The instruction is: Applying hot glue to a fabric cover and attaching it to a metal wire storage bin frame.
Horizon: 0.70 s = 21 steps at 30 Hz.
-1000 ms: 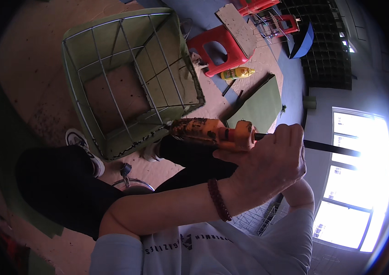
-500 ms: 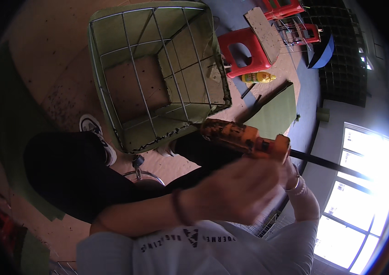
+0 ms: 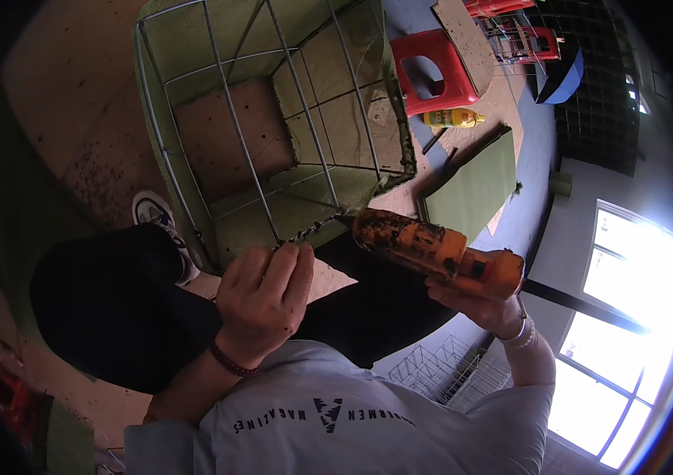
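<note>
A wire-frame box covered in green fabric fills the upper middle, tilted so that its open wire side faces me. Dark glue-like beads run along its near edge. My left hand is closed on that near edge, fingertips pinching the fabric and wire. An orange glue gun, smeared with black, is gripped by my right hand at its rear end. Its nozzle points left, close to the box's near right corner; whether it touches is unclear. A black stick sticks out behind the gun.
A red stool with a board leaning on it stands beyond the box. Near it lie a yellow bottle and a green panel. Wire frames are stacked at lower right, by a bright window.
My left hand has moved left from beside the glue gun's rear to the box's near edge and closed on it. The box and the gun have shifted slightly in view.
</note>
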Motion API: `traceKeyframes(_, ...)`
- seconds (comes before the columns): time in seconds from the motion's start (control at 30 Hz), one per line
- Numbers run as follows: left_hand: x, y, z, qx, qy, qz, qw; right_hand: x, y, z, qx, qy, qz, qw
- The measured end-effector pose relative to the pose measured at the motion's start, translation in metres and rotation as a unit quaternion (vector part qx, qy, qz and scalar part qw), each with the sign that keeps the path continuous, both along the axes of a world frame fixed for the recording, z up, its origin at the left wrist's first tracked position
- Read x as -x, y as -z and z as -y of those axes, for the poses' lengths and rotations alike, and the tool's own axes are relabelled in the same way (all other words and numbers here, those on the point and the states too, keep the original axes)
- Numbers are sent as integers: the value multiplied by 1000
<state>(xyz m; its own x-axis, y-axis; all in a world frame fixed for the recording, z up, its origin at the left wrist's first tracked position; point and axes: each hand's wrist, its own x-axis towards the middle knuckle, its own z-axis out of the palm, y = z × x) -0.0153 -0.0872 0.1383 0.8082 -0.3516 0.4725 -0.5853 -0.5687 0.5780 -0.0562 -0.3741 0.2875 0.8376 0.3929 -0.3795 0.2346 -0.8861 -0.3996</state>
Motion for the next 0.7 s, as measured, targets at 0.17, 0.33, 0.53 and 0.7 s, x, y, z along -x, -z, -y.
traceKeyframes(0.17, 0, 2, 1, 5, 1, 2, 1000, -2, -1, -7, 13, 105, -48, 993)
traceKeyframes(0.33, 2, 2, 1, 7, 6, 2, 1000, 0, 0, -16, -51, 162, -59, 984)
traceKeyframes(0.53, 3, 6, 2, 12, 6, 7, 1000, 1, 3, -16, -27, 160, -70, 984)
traceKeyframes(0.7, 4, 6, 3, 6, 10, 10, 1000, 5, 7, -19, -54, 199, -67, 976)
